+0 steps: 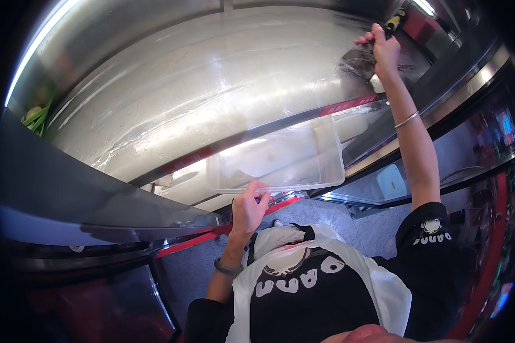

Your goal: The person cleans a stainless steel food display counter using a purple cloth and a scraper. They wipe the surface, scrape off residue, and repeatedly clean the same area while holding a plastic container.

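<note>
At the near rim of a clear plastic tub (272, 157), my left hand (249, 209) is closed, its fingers curled over the edge. The tub lies tilted across the metal rail at the front of a wet stainless-steel counter (171, 86), and its inside holds only faint smears. My right arm reaches to the far right of the counter. There my right hand (387, 50) is closed round a tool with a black and yellow handle (395, 23). Below that hand is a dark, blurred, glistening patch (357, 62), whose kind I cannot make out.
A rail with red labels (200, 154) runs along the counter's front. Green leaves (37, 119) sit at the far left end. Dark glass panels flank me on both sides, and a pale blue object (391, 182) shows behind the right one. Grey floor lies below.
</note>
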### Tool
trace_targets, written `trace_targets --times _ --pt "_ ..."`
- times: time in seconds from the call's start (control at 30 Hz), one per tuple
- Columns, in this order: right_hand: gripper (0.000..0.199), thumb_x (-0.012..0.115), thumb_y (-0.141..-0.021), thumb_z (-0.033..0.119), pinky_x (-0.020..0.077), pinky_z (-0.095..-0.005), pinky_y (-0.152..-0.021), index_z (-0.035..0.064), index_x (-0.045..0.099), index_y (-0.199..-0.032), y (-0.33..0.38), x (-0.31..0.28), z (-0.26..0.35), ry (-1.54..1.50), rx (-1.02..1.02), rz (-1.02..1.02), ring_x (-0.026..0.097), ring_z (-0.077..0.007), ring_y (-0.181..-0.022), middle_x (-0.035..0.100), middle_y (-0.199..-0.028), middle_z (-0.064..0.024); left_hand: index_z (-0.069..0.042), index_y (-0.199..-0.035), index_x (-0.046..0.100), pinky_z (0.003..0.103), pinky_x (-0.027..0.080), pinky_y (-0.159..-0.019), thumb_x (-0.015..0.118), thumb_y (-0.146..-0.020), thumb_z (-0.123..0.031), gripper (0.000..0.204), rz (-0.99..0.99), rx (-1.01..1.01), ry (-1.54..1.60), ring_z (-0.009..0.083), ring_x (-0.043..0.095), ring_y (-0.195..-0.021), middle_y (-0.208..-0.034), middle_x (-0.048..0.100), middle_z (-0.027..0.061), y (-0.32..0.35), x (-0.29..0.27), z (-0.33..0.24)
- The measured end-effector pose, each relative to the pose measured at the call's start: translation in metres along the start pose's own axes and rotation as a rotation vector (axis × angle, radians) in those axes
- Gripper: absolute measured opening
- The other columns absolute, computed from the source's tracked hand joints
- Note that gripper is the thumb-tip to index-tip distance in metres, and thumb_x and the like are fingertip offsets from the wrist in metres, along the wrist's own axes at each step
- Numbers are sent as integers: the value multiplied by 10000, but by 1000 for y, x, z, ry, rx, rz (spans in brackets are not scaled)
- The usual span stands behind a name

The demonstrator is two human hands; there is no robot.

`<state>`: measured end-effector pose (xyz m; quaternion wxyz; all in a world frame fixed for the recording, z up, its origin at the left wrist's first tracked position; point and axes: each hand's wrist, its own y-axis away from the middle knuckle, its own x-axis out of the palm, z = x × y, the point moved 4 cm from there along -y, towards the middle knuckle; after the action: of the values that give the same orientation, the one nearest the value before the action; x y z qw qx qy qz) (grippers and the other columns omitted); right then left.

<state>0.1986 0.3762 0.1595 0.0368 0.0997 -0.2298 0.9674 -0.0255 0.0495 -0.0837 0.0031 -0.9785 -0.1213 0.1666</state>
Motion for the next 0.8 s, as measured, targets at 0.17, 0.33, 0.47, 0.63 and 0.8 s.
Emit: trace_targets --times 0.17,0.33,0.47,0.63,0.8 --pt "384 560 -953 245 559 -389 -638 -13 506 -674 -4 10 9 345 -330 109 588 -197 -548 522 -610 -57 -5 -962 585 248 438 -500 622 -871 -40 104 -21 83 -48 101 588 -531 -618 627 79 -2 -2 -1" --pt "298 585 -933 197 575 -433 -649 19 488 -714 -11 -8 -19 -35 59 -53 615 -225 -636 540 -657 -69 -38 -975 584 279 453 -512 624 -869 -68 117 -53 55 -11 155 608 -542 -613 624 90 -1 -2 5" --pt "329 561 -947 214 564 -408 -614 -6 497 -712 -11 -2 -26 94 65 67 617 -221 -608 556 -654 -80 -87 -983 586 341 477 -529 635 -859 -123 138 -4 56 -56 260 651 -558 -612 633 121 -2 -2 6" --pt "317 542 -954 195 565 -415 -576 -23 482 -731 -21 -24 -20 23 -146 -178 561 -204 -532 509 -637 -80 -77 -1055 581 314 462 -524 619 -873 -91 186 -33 55 -16 207 618 -551 -607 617 111 -1 -6 4" --pt "298 555 -954 219 559 -397 -626 10 484 -754 -16 -3 -9 174 -233 186 558 -186 -587 508 -660 -52 -66 -1132 565 245 428 -509 598 -895 -44 240 23 98 2 90 539 -522 -576 589 57 -1 -6 -3"
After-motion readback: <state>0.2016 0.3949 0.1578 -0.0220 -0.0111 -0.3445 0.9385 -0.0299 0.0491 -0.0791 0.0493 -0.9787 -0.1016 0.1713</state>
